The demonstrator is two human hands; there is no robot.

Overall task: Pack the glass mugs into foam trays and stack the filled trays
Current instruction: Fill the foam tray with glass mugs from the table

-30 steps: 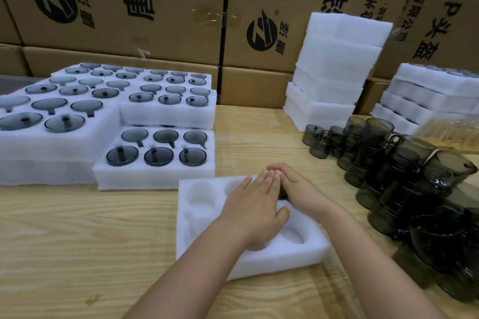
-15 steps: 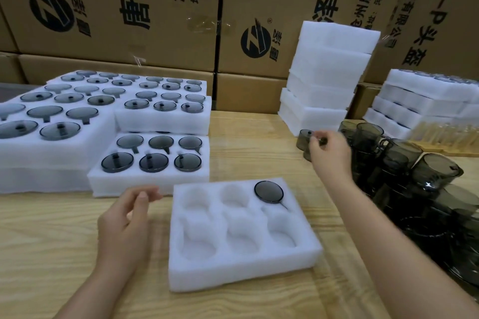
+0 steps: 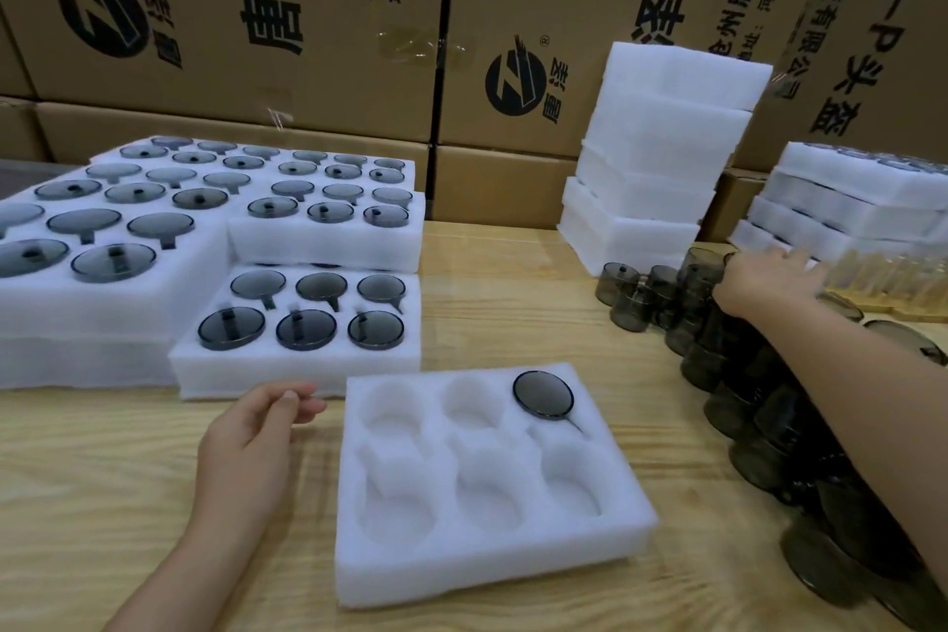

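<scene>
Because the loose mugs stand right of the foam tray, the right hand, outstretched and seemingly empty, is nearer. Loosely curled, the left hand holds nothing.

Front tray: 6 slots, 1 mug in, 5 empty; nearest filled tray: 6 mugs.

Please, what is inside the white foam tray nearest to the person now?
The foam tray holds one dark glass mug in its far right pocket; the other five pockets are empty. Only the mug's round upper face shows; the foam covers its body.
</scene>
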